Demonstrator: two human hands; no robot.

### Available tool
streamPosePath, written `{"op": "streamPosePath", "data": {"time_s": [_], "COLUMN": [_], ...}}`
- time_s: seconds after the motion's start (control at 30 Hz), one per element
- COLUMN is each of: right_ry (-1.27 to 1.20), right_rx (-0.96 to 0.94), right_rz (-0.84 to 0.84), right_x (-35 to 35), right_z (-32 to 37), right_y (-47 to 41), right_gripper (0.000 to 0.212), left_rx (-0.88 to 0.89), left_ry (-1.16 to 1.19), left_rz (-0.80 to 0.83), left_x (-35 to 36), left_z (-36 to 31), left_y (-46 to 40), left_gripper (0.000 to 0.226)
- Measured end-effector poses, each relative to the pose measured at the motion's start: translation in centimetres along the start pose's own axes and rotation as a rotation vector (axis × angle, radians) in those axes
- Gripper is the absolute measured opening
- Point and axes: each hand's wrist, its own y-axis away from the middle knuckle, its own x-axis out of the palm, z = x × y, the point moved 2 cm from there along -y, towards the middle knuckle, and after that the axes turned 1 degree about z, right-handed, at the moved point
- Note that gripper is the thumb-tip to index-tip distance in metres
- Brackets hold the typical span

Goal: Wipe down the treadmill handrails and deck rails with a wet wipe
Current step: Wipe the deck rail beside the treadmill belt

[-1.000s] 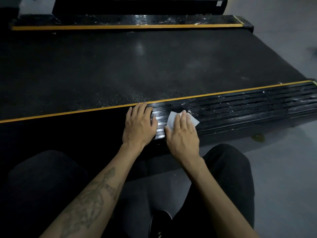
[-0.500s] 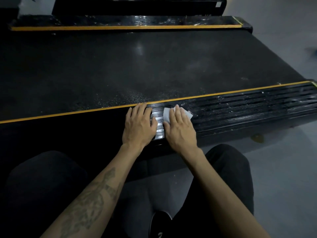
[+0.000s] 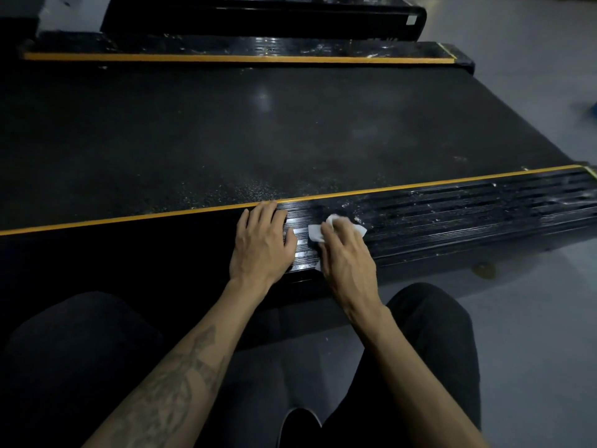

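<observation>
The near deck rail point(image 3: 468, 211) is black, ribbed and edged with a yellow stripe; it runs across the middle of the view. My left hand point(image 3: 260, 242) lies flat on it, fingers straight. Just to its right, my right hand point(image 3: 347, 253) presses a white wet wipe point(image 3: 315, 234) onto the rail, fingers bent over the crumpled wipe. A wet sheen shows on the ribs between my hands, and white specks dot the rail to the right. The far deck rail point(image 3: 242, 54) lies beyond the black running belt point(image 3: 258, 130).
My knees in dark trousers frame the bottom of the view, over a grey floor point(image 3: 533, 334). A black frame part point(image 3: 258, 17) sits behind the far rail. A small yellowish spot point(image 3: 483, 270) marks the floor under the near rail.
My right hand has shifted slightly left and up along the rail, and the wipe has bunched under its fingers. My left hand has stayed in place.
</observation>
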Motion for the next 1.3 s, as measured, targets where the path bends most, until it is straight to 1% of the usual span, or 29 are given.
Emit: {"op": "streamPosePath", "data": {"time_s": [0.1, 0.2, 0.3, 0.37, 0.5, 0.6, 0.7, 0.77, 0.83, 0.93, 1.03, 1.1, 1.2, 1.23, 1.3], "right_ry": [-0.014, 0.054, 0.082, 0.168, 0.235, 0.252, 0.232, 0.220, 0.237, 0.275, 0.142, 0.130, 0.109, 0.120, 0.143], "right_rx": [0.048, 0.016, 0.055, 0.068, 0.142, 0.095, 0.017, 0.059, 0.135, 0.126, 0.143, 0.084, -0.012, -0.038, -0.054], "right_rz": [0.109, 0.145, 0.240, 0.291, 0.317, 0.331, 0.360, 0.388, 0.376, 0.320, 0.272, 0.239, 0.110, 0.089, 0.190], "right_x": [0.6, 1.3, 1.6, 1.5, 1.3, 1.8, 1.5, 1.2, 1.4, 2.2, 1.9, 1.4, 1.1, 1.1, 1.1], "right_z": [-0.1, 0.4, 0.4, -0.2, -0.1, 0.5, -0.5, -1.2, -1.1, 0.0, 0.0, -0.2, 0.3, 0.3, 0.1], "right_y": [0.5, 0.8, -0.3, -1.4, -0.7, -0.2, -2.8, -3.7, -3.1, -1.7, -2.1, -2.0, -1.9, -2.2, -3.0], "right_gripper": [0.051, 0.046, 0.062, 0.066, 0.067, 0.065, 0.062, 0.063, 0.064, 0.065, 0.063, 0.059, 0.047, 0.049, 0.058], "left_rx": [0.003, 0.006, 0.004, 0.002, 0.001, 0.003, 0.005, 0.001, 0.000, -0.001, 0.009, 0.015, 0.014, 0.013, 0.012], "left_ry": [0.000, 0.000, -0.001, -0.002, -0.008, -0.011, -0.015, -0.012, -0.011, -0.004, 0.003, 0.004, -0.001, -0.003, -0.006], "left_rz": [-0.006, -0.022, -0.022, -0.004, 0.000, -0.008, 0.005, 0.014, 0.012, -0.003, -0.021, -0.031, -0.036, -0.034, -0.022], "left_x": [0.1, 0.1, 0.0, 0.0, 0.1, 0.3, 0.2, 0.1, 0.1, 0.2, 0.1, 0.1, 0.1, 0.1, 0.1], "left_z": [0.0, 0.0, 0.0, 0.0, 0.0, 0.1, 0.1, 0.0, 0.1, 0.1, 0.0, 0.0, 0.0, 0.0, 0.0], "left_y": [0.0, 0.0, 0.0, 0.0, -0.1, -0.1, 0.0, -0.1, -0.1, -0.1, -0.1, -0.1, -0.1, -0.1, 0.0], "left_gripper": [0.039, 0.037, 0.038, 0.039, 0.040, 0.039, 0.041, 0.044, 0.043, 0.043, 0.045, 0.047, 0.046, 0.046, 0.044]}}
